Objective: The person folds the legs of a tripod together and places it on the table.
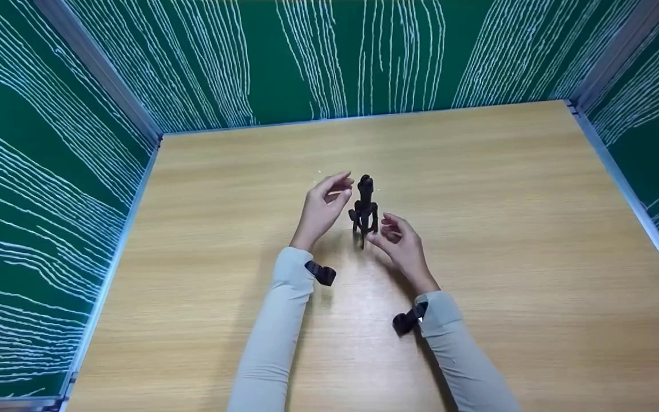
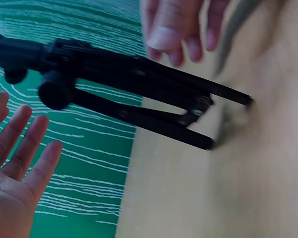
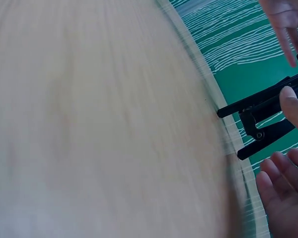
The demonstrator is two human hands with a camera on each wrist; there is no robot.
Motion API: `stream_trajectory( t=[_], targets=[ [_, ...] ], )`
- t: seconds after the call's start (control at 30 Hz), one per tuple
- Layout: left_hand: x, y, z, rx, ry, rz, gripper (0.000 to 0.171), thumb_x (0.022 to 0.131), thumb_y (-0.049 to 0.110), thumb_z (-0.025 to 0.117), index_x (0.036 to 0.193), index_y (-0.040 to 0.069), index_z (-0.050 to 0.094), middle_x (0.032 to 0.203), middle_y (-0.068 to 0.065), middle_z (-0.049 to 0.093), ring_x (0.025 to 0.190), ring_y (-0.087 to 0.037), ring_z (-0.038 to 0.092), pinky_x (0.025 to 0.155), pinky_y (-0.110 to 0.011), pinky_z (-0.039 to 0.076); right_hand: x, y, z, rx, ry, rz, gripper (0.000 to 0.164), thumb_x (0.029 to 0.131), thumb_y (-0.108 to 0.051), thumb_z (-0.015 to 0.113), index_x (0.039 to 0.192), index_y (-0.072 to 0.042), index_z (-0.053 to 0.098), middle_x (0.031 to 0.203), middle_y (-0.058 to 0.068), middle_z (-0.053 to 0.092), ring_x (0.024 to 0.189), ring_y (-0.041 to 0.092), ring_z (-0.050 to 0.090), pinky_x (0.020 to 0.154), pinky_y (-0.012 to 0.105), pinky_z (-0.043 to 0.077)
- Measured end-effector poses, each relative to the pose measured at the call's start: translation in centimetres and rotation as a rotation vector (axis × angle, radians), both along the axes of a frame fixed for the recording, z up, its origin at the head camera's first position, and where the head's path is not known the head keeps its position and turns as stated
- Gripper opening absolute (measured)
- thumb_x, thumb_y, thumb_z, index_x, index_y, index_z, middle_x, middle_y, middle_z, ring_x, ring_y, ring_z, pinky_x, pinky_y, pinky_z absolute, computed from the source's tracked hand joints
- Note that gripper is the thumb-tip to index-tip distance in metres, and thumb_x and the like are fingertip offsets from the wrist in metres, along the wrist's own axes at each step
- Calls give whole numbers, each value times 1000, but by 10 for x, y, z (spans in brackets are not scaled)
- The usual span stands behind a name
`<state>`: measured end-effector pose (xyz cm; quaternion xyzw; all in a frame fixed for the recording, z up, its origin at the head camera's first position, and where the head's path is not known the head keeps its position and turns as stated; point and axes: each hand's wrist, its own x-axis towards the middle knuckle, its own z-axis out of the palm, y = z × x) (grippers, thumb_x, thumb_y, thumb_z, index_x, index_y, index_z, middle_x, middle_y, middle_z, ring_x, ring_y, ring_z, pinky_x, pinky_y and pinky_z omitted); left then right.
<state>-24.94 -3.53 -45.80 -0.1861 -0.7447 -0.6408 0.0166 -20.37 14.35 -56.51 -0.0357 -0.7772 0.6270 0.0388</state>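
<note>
A small black tripod [image 1: 366, 194] stands upright on the table, its legs drawn close together. My left hand [image 1: 325, 207] is just left of its upper part, fingers loosely bent and apart from it; the left wrist view shows those fingers [image 2: 37, 144] spread below the tripod's knob [image 2: 56, 90]. On the right side, low down, my right hand [image 1: 403, 247] has its thumb at one leg. In the right wrist view the thumb [image 3: 289, 101] overlaps the leg section, while the other fingers [image 3: 278, 181] stay relaxed and away from it.
The wooden table [image 1: 238, 189] has a metal edge strip and is enclosed by green panels [image 1: 358, 57] with white wavy lines. Black wrist cameras [image 1: 322, 273] sit on both grey sleeves [image 1: 275, 337]. A few tiny pale specks lie near the tripod.
</note>
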Motion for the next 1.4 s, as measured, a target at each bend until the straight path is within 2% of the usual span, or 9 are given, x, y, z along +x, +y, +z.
stream_trajectory(
  t=[0.1,0.2,0.3,0.47,0.67,0.93,1.2,1.33,1.4],
  targets=[
    [3,0,9,6,24,-32,37,92,-3,57,128,-11,52,118,-26,61,112,-35,60,97,-30,50,0,-1,-1,-6,12,19,68,78,-11,79,135,4,47,128,24,57,119,37,57,104,39,45],
    [3,0,13,6,43,-61,38,92,-2,57,129,-11,52,119,-28,60,114,-37,58,98,-33,50,-1,-1,-3,-4,27,33,67,77,-7,79,134,6,48,128,26,57,119,38,56,103,39,46],
    [-3,0,9,3,50,-69,38,93,0,56,130,-8,52,121,-27,60,114,-37,58,99,-35,49,-2,-1,-4,-17,21,46,63,78,-6,78,133,6,50,128,25,57,120,38,56,103,38,46],
    [-12,2,4,-8,69,-68,38,94,6,59,130,-4,55,121,-23,62,113,-32,60,99,-35,49,-5,3,-5,-12,3,61,46,84,-8,72,126,4,57,127,23,59,118,36,58,102,37,47],
    [-13,6,13,-117,105,-58,37,90,20,68,124,6,63,115,-9,67,108,-18,61,98,-33,48,-13,10,-6,89,-21,66,36,88,-11,68,121,1,63,125,21,62,119,33,57,106,39,42],
    [-12,9,22,-304,136,-42,33,85,31,73,114,15,71,109,3,70,104,-7,60,99,-31,43,-23,13,-4,137,-53,105,32,88,-10,67,118,1,65,120,20,65,118,34,58,107,43,41],
    [-14,10,23,-328,184,-13,27,83,28,75,106,14,74,99,4,71,95,-7,59,112,-55,20,-27,14,-4,170,-15,121,25,87,-8,68,111,0,69,113,20,68,114,34,61,104,43,43],
    [-13,9,25,-340,188,-17,28,84,24,74,111,15,72,100,3,70,97,-8,59,111,-53,23,-28,14,-5,191,-14,136,22,87,-8,69,107,0,71,109,20,70,109,33,63,102,43,45],
    [-12,9,25,-343,198,-22,28,84,21,74,111,14,72,99,2,70,97,-10,59,108,-50,29,-28,15,-4,204,-23,144,21,86,-8,69,106,0,71,108,20,70,108,34,64,101,44,45]
  ],
)
